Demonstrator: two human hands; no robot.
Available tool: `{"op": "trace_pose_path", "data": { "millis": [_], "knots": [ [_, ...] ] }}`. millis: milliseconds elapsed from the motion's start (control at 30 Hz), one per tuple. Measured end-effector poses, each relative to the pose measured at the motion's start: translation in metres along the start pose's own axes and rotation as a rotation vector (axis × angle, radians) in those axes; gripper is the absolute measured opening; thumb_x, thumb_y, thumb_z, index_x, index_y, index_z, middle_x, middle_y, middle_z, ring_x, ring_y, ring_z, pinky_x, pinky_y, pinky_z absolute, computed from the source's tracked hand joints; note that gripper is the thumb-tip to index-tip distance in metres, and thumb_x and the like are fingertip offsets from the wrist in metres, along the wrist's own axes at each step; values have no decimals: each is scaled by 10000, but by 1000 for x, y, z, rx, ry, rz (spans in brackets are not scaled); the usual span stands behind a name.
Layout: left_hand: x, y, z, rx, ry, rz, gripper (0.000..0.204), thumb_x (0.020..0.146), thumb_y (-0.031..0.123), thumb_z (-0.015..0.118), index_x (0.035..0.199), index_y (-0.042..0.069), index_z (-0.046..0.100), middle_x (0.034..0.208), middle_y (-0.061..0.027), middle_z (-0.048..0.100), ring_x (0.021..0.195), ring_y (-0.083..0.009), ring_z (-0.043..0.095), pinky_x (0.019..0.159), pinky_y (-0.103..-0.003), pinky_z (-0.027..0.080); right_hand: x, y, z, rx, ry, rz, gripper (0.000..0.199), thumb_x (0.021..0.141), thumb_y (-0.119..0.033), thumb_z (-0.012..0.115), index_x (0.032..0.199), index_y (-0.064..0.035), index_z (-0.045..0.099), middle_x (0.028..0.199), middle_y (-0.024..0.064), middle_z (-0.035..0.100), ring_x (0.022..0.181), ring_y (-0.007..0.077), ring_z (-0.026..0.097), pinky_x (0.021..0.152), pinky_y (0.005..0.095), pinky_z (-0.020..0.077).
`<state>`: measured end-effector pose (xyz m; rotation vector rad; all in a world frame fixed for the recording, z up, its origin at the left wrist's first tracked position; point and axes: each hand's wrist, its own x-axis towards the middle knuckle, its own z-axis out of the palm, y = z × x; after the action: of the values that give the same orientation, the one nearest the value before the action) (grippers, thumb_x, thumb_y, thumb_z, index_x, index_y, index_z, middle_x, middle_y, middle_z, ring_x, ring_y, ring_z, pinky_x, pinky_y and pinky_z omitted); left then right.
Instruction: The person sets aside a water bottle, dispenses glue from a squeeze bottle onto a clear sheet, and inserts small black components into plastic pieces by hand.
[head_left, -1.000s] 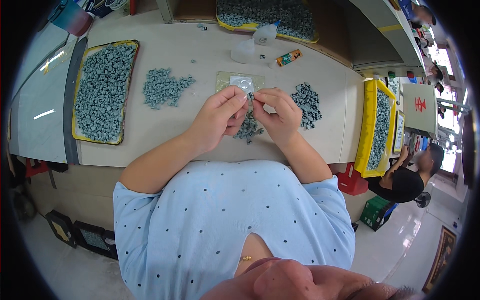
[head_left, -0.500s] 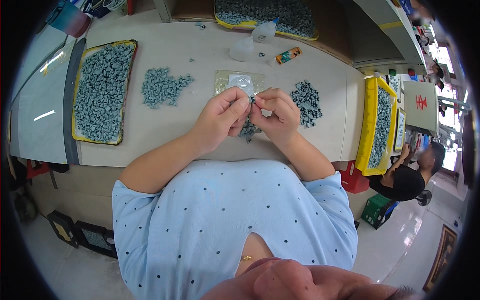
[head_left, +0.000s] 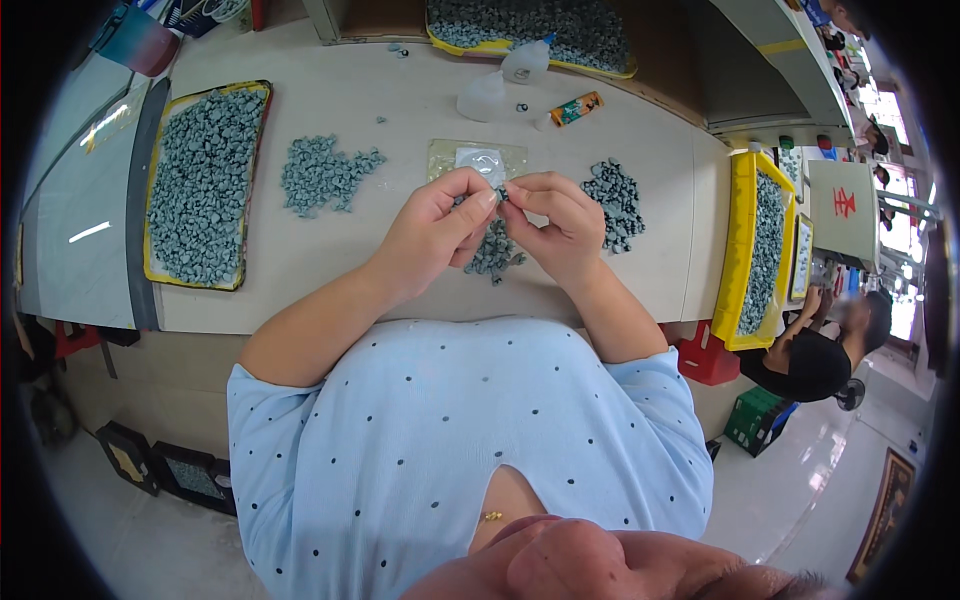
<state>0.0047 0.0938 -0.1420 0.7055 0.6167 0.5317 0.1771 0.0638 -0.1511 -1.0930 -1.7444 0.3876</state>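
Note:
A small grey-green piece [head_left: 502,194] with a dark part sits between the fingertips of both hands, above the middle of the table. My left hand [head_left: 430,235] pinches it with thumb and forefinger, the other fingers curled under. From the other side, my right hand [head_left: 562,228] grips it between thumb and forefinger. What the piece is exactly is too small to tell. Just below the fingers lies a small heap of similar pieces [head_left: 492,254], partly hidden by the hands. Behind them is a flat clear packet [head_left: 510,160] with a white patch.
Loose piles of pieces lie left [head_left: 322,175] and right [head_left: 612,205]. Filled trays stand at far left [head_left: 247,200], at the back [head_left: 455,47] and at right, a yellow one [head_left: 735,250]. White squeeze bottles [head_left: 482,98] and an orange tube [head_left: 577,109] stand behind. A person [head_left: 815,360] sits at right.
Both hands stay close together in the same place. The right fingers have shifted slightly, and the small piece shows a little more between the fingertips.

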Motion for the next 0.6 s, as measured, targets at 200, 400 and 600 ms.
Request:
{"op": "trace_pose_path", "data": {
  "millis": [200, 400, 600],
  "knots": [
    [0, -1, 0, 30, 61, 9, 162, 946, 208, 461, 843, 83, 475, 595, 57, 358, 493, -30, 274, 428, -207, 231, -1, -2, 5, -43, -17, -2, 228, 649, 94, 695, 836, -8, 615, 819, 105, 647, 692, 178, 618, 571, 246, 483],
    [-2, 9, -2, -65, 33, -41, 217, 947, 216, 439, 777, 83, 454, 601, 54, 337, 487, -34, 257, 408, -210, 202, -2, -2, 10, 95, 28, 144, 226, 665, 94, 689, 857, -7, 623, 835, 99, 651, 739, 179, 621, 601, 243, 483],
    [-4, 8, -1, -70, 56, -40, 274, 951, 233, 428, 725, 79, 444, 590, 51, 323, 472, -44, 245, 401, -214, 190, 2, -8, 5, 46, -16, 126, 244, 685, 73, 689, 912, -5, 641, 833, 104, 657, 717, 184, 626, 597, 244, 480]
  ]
}}
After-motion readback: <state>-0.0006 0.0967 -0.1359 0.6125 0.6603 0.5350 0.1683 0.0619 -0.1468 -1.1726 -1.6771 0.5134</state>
